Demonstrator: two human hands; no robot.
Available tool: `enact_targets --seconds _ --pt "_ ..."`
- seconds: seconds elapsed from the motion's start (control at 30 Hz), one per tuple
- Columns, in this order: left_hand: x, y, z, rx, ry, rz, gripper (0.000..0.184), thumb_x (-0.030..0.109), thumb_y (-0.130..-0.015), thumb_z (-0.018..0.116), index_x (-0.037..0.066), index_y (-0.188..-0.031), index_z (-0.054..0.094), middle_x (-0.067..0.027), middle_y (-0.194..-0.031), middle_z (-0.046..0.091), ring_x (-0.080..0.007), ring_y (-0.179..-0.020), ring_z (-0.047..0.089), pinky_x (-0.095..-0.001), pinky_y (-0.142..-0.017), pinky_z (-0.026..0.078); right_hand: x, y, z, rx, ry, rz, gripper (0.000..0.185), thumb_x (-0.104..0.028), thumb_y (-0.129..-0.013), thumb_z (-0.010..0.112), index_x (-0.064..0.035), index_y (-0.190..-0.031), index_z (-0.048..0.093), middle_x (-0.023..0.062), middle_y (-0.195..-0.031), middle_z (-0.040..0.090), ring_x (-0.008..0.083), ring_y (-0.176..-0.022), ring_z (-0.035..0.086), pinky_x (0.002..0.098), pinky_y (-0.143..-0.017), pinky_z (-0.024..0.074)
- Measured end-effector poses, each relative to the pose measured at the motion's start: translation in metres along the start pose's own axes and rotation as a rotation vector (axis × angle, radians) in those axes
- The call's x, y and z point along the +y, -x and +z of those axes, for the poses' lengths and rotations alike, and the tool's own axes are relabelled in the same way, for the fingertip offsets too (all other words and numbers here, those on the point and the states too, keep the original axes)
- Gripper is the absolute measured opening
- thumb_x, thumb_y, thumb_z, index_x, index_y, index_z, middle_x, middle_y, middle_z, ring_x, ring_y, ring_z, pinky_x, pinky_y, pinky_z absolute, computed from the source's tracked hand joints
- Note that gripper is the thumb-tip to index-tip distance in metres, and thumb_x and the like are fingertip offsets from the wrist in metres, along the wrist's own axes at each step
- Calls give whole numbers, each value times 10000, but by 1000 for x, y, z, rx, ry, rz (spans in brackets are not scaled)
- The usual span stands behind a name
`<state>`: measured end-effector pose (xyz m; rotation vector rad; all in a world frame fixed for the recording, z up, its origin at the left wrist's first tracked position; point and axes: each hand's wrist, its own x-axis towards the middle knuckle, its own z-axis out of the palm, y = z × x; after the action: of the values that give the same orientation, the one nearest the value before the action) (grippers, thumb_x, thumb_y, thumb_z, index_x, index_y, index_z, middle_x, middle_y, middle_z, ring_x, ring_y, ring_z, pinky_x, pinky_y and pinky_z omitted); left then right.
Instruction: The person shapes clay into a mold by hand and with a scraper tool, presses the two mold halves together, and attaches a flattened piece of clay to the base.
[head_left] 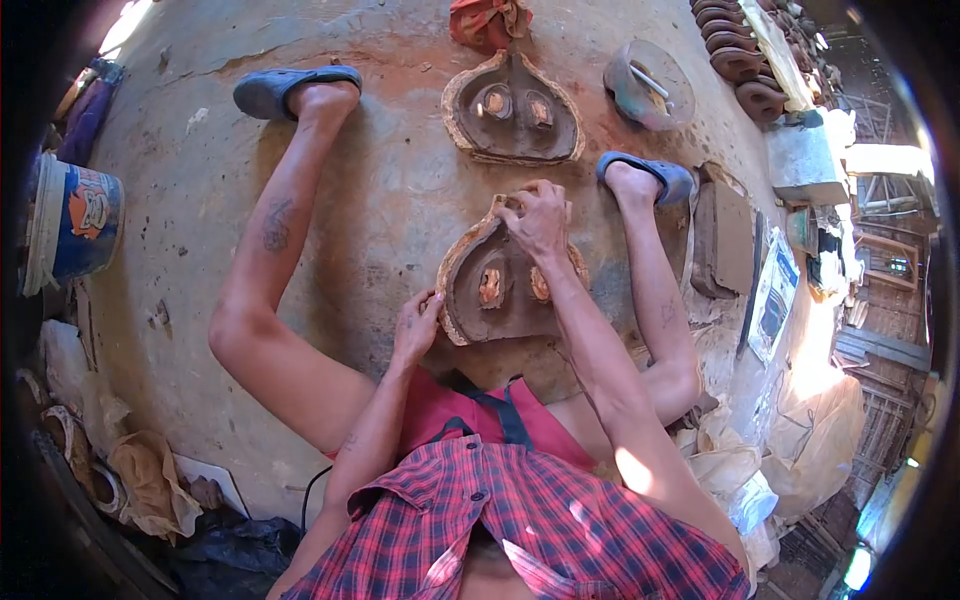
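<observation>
1. Grey-brown clay fills the near mould (475,300), flat on the floor (380,240) between the legs; pale, rough rim, pointed top end.
2. Near mould location: between the hands, just right of the left one, under and below the right one.
3. Left hand (418,322): narrow, fingers and thumb holding the near mould's left rim, low down.
4. Right hand (540,222): fingers bent, gripping the near mould's top end, thumb toward the clay; exact fingertip contact partly hidden.
5. Two orange-brown inserts (491,286) sit in the near mould's clay; the right one is partly covered by the right forearm.
6. Far mould (516,135): similar shape, also clay-filled, with two inserts, beyond the near mould, not touching it.
7. Red bundle (484,24): beyond the near mould, at the far mould's tip.
8. Clear bowl (655,95) with a pale stick in it: beyond and right of the near mould.
9. Brown clay slab (725,235): right of the near mould, past the right blue clog (665,180).
10. Blue-and-white bucket (90,220): well left of the near mould.
</observation>
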<state>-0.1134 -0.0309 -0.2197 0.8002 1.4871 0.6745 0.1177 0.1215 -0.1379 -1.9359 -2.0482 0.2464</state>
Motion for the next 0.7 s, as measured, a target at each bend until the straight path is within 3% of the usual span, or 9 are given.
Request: enact_targets --seconds 0.03,0.1,0.2,0.33,0.4,0.43,0.5,0.6,0.7 --pt "-4 -2 -1 -29 28 -13 424 311 -1037 629 -14 -1297 703 -141 -1112 774 -175 -1011 699 -333 -911 532 0 -2 2 -1 0 -4 303 -358 -812 808 -141 -1021 837 91 -1199 685 322 -1210 577 505 -1020 459" --pt "-12 -6 -2 -51 60 -30 417 311 -1036 628 -12 -1288 707 -136 -1095 774 -175 -1002 698 -334 -907 533 0 -4 9 -89 72 1 222 -360 -783 822 -177 -907 847 68 -1042 655 290 -1043 586 487 -940 461" --pt "-13 -4 -2 -36 -6 -47 405 310 -1038 626 -7 -1275 712 -129 -1059 770 -174 -979 697 -333 -892 533 9 -10 21 -91 37 -52 199 -356 -789 823 -176 -870 841 65 -967 635 289 -1010 584 491 -899 472" --pt "-13 -6 -1 -51 28 -46 424 329 -1027 640 0 -1284 713 -131 -1066 762 -195 -986 698 -349 -906 533 33 -22 45 -7 -24 -168 149 -311 -816 816 -165 -843 830 64 -951 641 278 -992 604 468 -868 492" --pt "-6 -4 -1 -62 71 -89 435 337 -1022 646 1 -1289 711 -137 -1085 762 -208 -1001 701 -356 -923 531 38 -32 54 245 -65 -144 105 -260 -850 807 -157 -843 825 76 -932 665 291 -934 636 456 -816 516" --pt "-3 -3 -2 -47 29 -77 447 349 -1018 650 6 -1297 710 -148 -1107 762 -225 -1028 703 -363 -944 528 38 -39 48 245 -67 -152 105 -260 -850 807 -157 -843 825 76 -932 665 291 -934 636 456 -816 516" --pt "-8 0 -3 -24 -11 -80 459 360 -1013 654 10 -1306 708 -158 -1129 762 -242 -1055 706 -371 -965 525 36 -44 30 262 -301 23 98 -247 -858 813 -149 -866 822 88 -905 688 308 -887 657 464 -790 529" --pt "-13 -4 1 14 -28 -53 462 367 -1013 650 26 -1320 706 -176 -1159 761 -261 -1095 707 -376 -983 521 43 -31 25 280 -246 49 133 -271 -855 820 -142 -887 818 101 -874 698 329 -857 663 476 -764 531" --pt "-6 -2 0 0 -91 -40 460 363 -1015 643 34 -1332 703 -187 -1172 759 -265 -1110 706 -380 -980 523 41 -9 36 253 -16 -50 135 -274 -848 821 -149 -901 811 55 -933 690 293 -951 635 455 -829 516"
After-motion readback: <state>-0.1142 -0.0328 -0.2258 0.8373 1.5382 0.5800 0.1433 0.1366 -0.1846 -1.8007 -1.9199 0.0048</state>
